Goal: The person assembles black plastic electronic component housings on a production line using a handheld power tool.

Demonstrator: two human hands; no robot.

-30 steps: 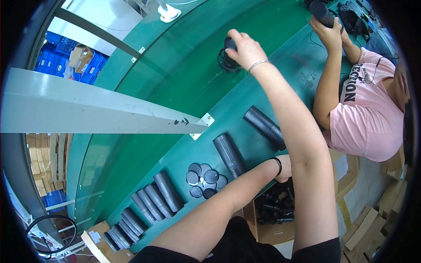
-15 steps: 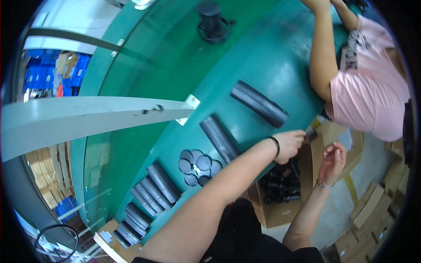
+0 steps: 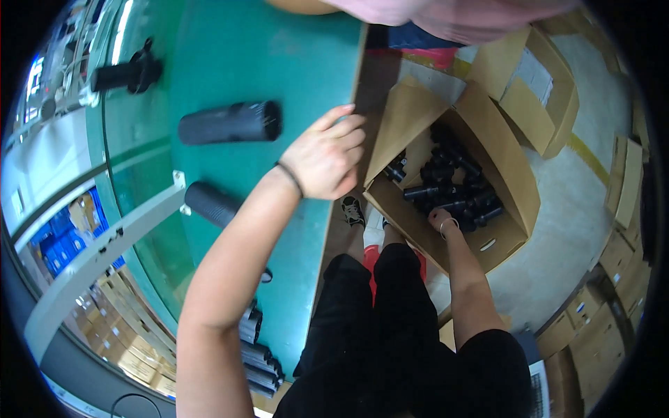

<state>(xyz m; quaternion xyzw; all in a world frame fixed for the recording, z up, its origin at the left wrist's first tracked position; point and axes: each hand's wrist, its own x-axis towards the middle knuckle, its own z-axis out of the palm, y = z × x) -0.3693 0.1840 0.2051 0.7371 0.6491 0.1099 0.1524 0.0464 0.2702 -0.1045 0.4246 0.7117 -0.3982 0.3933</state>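
Observation:
My right hand (image 3: 438, 219) reaches down into an open cardboard box (image 3: 516, 221) on the floor, at the near side of a pile of black tubular fittings (image 3: 456, 164). Its fingers are partly lost against the dark parts, so any hold on one is unclear. Over the right edge of the green table (image 3: 296, 76), my left hand (image 3: 325, 157) is loosely closed, back upward, with nothing seen in it. Beyond that hand a ribbed black cylinder (image 3: 230, 123) lies on its side. Another black cylinder (image 3: 211, 203) is partly covered by my left forearm.
A black flanged part (image 3: 129, 75) is at the far left. Stacked black cylinders (image 3: 261, 366) lie at the near table end. A grey metal bar (image 3: 115, 254) slants across the left. A second open carton (image 3: 540, 94) and a co-worker's pink sleeve (image 3: 446, 17) are at the top.
My view has swung right toward the floor box. My right hand has gone from above the box's side down into it. My left hand remains loosely curled near the table edge.

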